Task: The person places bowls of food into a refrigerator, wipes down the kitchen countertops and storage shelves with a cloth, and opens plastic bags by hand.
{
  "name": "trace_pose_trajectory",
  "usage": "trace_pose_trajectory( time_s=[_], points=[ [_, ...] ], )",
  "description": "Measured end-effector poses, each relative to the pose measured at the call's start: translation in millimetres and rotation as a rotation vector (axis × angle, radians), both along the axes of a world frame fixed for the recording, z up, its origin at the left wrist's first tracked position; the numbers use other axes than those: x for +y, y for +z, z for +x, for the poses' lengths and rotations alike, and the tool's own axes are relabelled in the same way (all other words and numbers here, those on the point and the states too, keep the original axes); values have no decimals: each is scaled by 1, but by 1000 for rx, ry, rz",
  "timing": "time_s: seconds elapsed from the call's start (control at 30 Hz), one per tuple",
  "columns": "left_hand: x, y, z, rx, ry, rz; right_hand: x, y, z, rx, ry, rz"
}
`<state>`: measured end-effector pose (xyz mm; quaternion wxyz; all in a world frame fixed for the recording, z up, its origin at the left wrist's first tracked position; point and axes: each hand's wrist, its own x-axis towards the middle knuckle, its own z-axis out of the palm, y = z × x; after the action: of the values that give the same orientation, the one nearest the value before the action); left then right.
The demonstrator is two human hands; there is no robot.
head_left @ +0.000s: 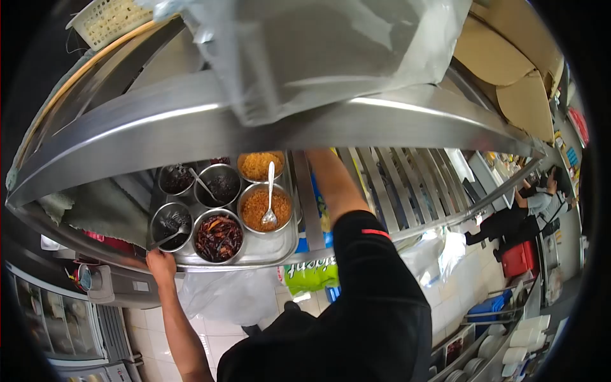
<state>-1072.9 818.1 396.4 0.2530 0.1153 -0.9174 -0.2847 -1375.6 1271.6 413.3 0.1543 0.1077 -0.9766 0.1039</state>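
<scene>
My left hand (162, 263) is closed on the near left corner of a metal tray (270, 256). On the tray stand several steel bowls. Nearest that hand is a bowl of dark paste (170, 224) with a spoon in it; beside it is a bowl of dried red chilies (218, 239). A spoon lies in the bowl of orange-brown crumbs (254, 209). Farther back are a yellow-orange bowl (259, 164) and two dark-filled bowls, one with a spoon. My right forearm reaches in beside the tray's right side, and the upper shelf's rail hides that hand.
The upper metal shelf (172, 121) crosses above the tray, with a plastic bag (331, 51) hanging over it. Slats (407, 184) extend rightward. Cardboard (503, 63) is at upper right. Two people (541, 200) stand farther right, near a red container (519, 259).
</scene>
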Motion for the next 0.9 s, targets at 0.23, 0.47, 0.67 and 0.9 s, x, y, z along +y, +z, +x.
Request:
trace_pose_trajectory(
  time_s=[0.23,0.47,0.67,0.9],
  points=[
    [-10,-10,-5,-25,5,16,21,-27,28,129,-31,-74],
    [-13,-14,-5,32,-41,-85,21,25,309,-219,17,-437],
    [-12,-16,-5,-10,31,-68,66,77,360,368,-80,-380],
    [-13,-16,-3,3,9,1,99,-25,181,-7,-112,13]
  ],
)
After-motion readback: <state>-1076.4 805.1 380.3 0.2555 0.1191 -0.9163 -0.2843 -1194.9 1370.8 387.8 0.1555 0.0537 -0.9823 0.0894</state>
